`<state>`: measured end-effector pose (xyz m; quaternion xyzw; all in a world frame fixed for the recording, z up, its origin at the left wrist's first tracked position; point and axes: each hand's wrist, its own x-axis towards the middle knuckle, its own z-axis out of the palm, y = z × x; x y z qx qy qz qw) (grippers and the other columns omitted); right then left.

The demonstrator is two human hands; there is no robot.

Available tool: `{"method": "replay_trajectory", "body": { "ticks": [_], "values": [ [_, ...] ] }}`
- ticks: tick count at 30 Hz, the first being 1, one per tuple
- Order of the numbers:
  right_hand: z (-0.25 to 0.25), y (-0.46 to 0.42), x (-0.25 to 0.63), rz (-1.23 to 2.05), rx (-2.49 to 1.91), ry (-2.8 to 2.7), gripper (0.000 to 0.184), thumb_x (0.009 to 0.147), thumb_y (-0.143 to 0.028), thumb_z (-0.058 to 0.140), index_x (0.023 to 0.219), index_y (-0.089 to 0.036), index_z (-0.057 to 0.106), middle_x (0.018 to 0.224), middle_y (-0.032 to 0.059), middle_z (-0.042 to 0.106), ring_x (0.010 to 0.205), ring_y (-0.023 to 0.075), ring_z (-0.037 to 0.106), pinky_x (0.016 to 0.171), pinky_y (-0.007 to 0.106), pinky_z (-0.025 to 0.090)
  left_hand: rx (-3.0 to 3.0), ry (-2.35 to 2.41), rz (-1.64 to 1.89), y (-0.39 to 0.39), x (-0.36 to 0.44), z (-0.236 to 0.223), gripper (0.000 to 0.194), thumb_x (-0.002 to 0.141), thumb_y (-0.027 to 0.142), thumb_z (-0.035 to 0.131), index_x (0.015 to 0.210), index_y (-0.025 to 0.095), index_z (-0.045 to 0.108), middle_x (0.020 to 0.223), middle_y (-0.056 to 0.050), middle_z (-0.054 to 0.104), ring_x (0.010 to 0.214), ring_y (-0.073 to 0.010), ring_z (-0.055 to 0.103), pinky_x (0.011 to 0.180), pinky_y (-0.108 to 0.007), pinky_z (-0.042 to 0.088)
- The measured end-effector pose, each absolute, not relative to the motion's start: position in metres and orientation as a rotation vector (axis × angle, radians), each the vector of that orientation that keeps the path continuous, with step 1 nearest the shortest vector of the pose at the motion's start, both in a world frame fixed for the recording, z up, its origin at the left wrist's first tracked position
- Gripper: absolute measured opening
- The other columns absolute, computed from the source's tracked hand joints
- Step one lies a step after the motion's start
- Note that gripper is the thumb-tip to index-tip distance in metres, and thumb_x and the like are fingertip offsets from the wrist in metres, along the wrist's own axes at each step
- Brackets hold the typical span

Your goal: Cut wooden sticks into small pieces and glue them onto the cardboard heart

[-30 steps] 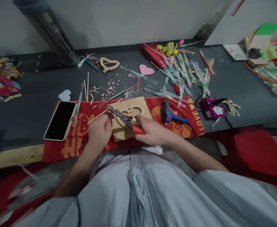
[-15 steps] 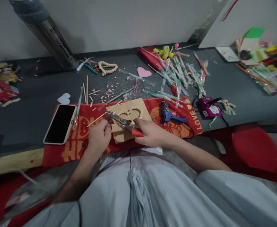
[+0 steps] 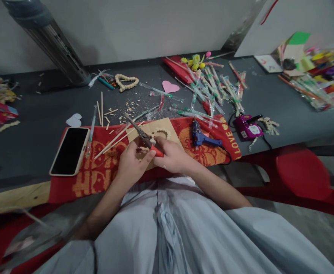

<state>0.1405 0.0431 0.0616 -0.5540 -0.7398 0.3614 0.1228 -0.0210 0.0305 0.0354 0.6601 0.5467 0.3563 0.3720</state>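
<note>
My right hand [image 3: 169,155] is closed round the orange-red handles of a pair of long-nosed pliers [image 3: 140,131]. The metal jaws point up and to the left, over the towel. My left hand [image 3: 131,161] meets it from the other side, its thumb on the pliers' handle and its other fingers partly hidden. Beneath both hands lies a sheet of brown card [image 3: 171,127] with a heart outline of small pale pieces [image 3: 164,131], partly covered by the hands. Two thin wooden sticks [image 3: 110,145] lie just left of the card.
A red towel [image 3: 67,188] covers the table edge, bearing a phone [image 3: 70,152] and a blue glue gun [image 3: 205,140]. Behind are a beaded heart [image 3: 125,82], a pink paper heart [image 3: 170,86], wrapped sticks [image 3: 212,85] and stick scraps. A purple device [image 3: 248,127] stands right; a dark bottle [image 3: 61,49] stands back left.
My left hand has moved right, onto the pliers' handle. The pliers have turned so their jaws point more upward. A second stick now shows beside the one on the towel.
</note>
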Motion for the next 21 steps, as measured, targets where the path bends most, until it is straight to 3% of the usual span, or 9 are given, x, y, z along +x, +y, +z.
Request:
{"method": "replay_trajectory", "body": {
  "ticks": [3, 6, 9, 13, 17, 21],
  "values": [
    [0.063, 0.039, 0.137, 1.077, -1.495, -2.132, 0.055, 0.075, -0.037, 0.050, 0.124, -0.011, 0.049, 0.107, 0.0152, 0.067, 0.090, 0.0282, 0.064, 0.074, 0.035, 0.047, 1.459, 1.201, 0.975, 0.036, -0.016, 0.035, 0.053, 0.066, 0.052, 0.071, 0.102, 0.016, 0.056, 0.115, -0.013, 0.065, 0.103, -0.0219, 0.063, 0.088, -0.032, 0.050],
    [0.063, 0.037, 0.135, 1.078, -1.405, -2.116, 0.065, 0.075, -0.032, 0.051, 0.136, -0.014, 0.039, 0.115, 0.0133, 0.066, 0.098, 0.0290, 0.064, 0.080, 0.037, 0.048, 1.293, 1.148, 1.037, 0.038, -0.013, 0.037, 0.057, 0.056, 0.050, 0.079, 0.097, 0.017, 0.057, 0.114, -0.013, 0.067, 0.105, -0.0234, 0.064, 0.088, -0.033, 0.052],
    [0.061, 0.035, 0.135, 1.060, -1.416, -2.134, 0.063, 0.074, -0.032, 0.051, 0.134, -0.012, 0.042, 0.114, 0.0152, 0.066, 0.097, 0.0305, 0.064, 0.079, 0.039, 0.049, 1.230, 1.180, 1.067, 0.036, -0.011, 0.039, 0.059, 0.049, 0.049, 0.082, 0.092, 0.017, 0.057, 0.103, -0.012, 0.070, 0.097, -0.0239, 0.066, 0.083, -0.033, 0.054],
    [0.062, 0.030, 0.134, 1.102, -1.387, -2.120, 0.060, 0.075, -0.031, 0.051, 0.132, -0.012, 0.043, 0.120, 0.0149, 0.064, 0.098, 0.0301, 0.064, 0.080, 0.038, 0.049, 1.242, 1.221, 1.085, 0.028, -0.012, 0.038, 0.053, 0.050, 0.048, 0.082, 0.086, 0.018, 0.056, 0.096, -0.010, 0.071, 0.091, -0.0228, 0.068, 0.079, -0.031, 0.055],
    [0.065, 0.023, 0.129, 1.158, -1.379, -2.084, 0.062, 0.076, -0.028, 0.051, 0.134, -0.011, 0.038, 0.123, 0.0139, 0.062, 0.105, 0.0280, 0.063, 0.086, 0.037, 0.047, 1.244, 1.233, 1.106, 0.021, -0.016, 0.034, 0.057, 0.051, 0.048, 0.082, 0.092, 0.016, 0.059, 0.093, -0.009, 0.071, 0.085, -0.0212, 0.068, 0.074, -0.030, 0.056],
    [0.066, 0.016, 0.123, 1.139, -1.615, -2.170, 0.048, 0.080, -0.036, 0.051, 0.119, -0.008, 0.047, 0.109, 0.0175, 0.066, 0.095, 0.0295, 0.064, 0.077, 0.036, 0.047, 1.250, 1.258, 0.992, 0.013, -0.028, 0.030, 0.058, 0.054, 0.049, 0.080, 0.096, 0.015, 0.061, 0.099, -0.010, 0.071, 0.092, -0.0221, 0.067, 0.079, -0.030, 0.055]
  ]
}}
